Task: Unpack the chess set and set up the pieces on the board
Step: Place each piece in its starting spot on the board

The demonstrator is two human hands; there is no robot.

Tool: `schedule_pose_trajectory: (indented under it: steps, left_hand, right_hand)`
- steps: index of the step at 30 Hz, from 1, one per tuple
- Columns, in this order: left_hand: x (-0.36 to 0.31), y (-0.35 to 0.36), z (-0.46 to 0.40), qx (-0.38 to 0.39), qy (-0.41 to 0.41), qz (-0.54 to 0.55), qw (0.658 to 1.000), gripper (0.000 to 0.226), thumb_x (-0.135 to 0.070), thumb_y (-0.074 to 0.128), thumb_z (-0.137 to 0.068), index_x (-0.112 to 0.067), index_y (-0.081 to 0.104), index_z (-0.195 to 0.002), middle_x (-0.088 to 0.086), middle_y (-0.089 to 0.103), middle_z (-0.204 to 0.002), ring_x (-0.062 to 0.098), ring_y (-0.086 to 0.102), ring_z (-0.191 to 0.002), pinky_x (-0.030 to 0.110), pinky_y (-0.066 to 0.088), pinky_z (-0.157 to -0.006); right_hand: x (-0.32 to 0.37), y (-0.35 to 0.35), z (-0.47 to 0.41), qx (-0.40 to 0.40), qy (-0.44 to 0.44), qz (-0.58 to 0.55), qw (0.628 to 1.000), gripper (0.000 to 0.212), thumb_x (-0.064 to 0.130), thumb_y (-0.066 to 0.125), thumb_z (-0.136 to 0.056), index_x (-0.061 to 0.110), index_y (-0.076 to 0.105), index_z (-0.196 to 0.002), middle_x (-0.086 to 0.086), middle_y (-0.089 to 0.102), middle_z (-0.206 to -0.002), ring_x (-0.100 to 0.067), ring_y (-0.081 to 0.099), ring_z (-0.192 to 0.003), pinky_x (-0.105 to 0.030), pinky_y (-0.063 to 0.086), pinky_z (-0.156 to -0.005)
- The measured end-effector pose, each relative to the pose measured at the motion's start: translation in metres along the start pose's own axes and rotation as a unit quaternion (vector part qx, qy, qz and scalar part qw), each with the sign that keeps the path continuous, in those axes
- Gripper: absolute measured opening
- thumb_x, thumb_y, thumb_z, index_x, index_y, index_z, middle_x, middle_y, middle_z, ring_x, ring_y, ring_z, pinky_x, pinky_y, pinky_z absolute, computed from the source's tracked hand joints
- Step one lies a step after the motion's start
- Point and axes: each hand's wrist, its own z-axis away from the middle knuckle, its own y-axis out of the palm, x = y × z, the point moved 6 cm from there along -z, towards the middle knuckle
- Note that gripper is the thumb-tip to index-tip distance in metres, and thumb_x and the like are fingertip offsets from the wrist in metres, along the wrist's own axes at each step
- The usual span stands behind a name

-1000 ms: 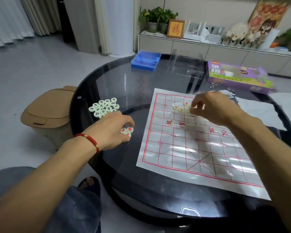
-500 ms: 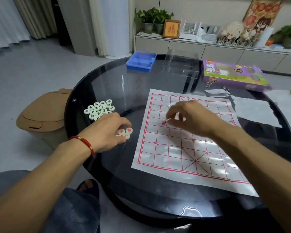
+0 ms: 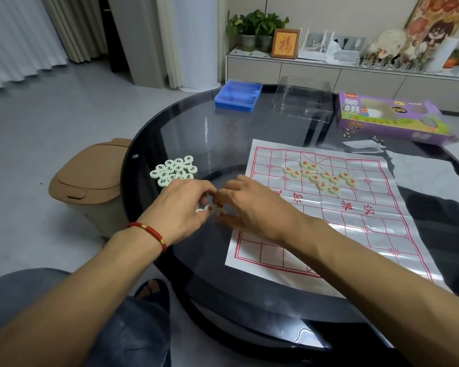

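Your left hand point(image 3: 182, 205) and right hand point(image 3: 245, 207) meet on the glass counter point(image 3: 170, 123), just left of the board sheet point(image 3: 355, 226). Both have fingers curled over a small clump of red-marked pieces point(image 3: 213, 209) lying on the glass between them; a few discs show under the fingertips. Looks like both are pinching at those pieces, but fingers hide the actual contact, so I can't tell for sure which hand has hold of which disc. The black-marked pieces point(image 3: 174, 170) sit in a tight cluster on the counter just beyond your left hand, off the board. A loose group of red-marked discs point(image 3: 322, 176) lies on the far half of the board, not lined up on the grid points. Blue tray point(image 3: 238, 96) and clear plastic lid point(image 3: 302, 102) are at the far edge of the counter, purple box point(image 3: 390, 117) to their right. Tan bin point(image 3: 90, 181) stands on the floor left of the counter.
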Motion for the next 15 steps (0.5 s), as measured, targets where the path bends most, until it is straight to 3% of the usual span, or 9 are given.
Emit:
schedule_pose_trajectory:
  steps: [5, 12, 15]
  left_hand:
    - [-0.0010, 0.0012, 0.0006, -0.007, 0.010, -0.015, 1.000, 0.023, -0.026, 0.071, -0.090, -0.027, 0.071, -0.114, -0.012, 0.057, -0.087, 0.005, 0.051, -0.077, 0.020, 0.041, -0.073]
    - [0.0019, 0.0002, -0.0012, -0.016, -0.018, -0.025, 0.999, 0.017, -0.030, 0.074, -0.090, -0.026, 0.078, -0.106, -0.011, 0.062, -0.082, 0.008, 0.056, -0.076, 0.018, 0.040, -0.069]
    - [0.0049, -0.0055, -0.0012, -0.030, -0.036, -0.012, 0.999, 0.013, -0.027, 0.072, -0.091, -0.026, 0.078, -0.102, -0.010, 0.069, -0.084, 0.008, 0.061, -0.077, 0.022, 0.048, -0.072]
  right_hand:
    - [-0.0009, -0.0005, -0.0006, 0.009, 0.014, -0.027, 0.999, 0.041, 0.034, 0.066, -0.095, 0.016, 0.061, -0.131, -0.004, 0.064, -0.117, -0.020, 0.057, -0.103, -0.031, 0.048, -0.088]
    - [0.0003, 0.0026, -0.0036, -0.005, 0.038, 0.017, 0.999, 0.042, 0.050, 0.056, -0.096, 0.019, 0.064, -0.125, -0.002, 0.061, -0.111, -0.020, 0.054, -0.101, -0.035, 0.048, -0.084]
    - [-0.0004, 0.0070, -0.0055, -0.004, 0.049, 0.012, 0.999, 0.036, 0.041, 0.056, -0.099, 0.017, 0.065, -0.124, -0.004, 0.061, -0.112, -0.022, 0.053, -0.101, -0.034, 0.045, -0.084]
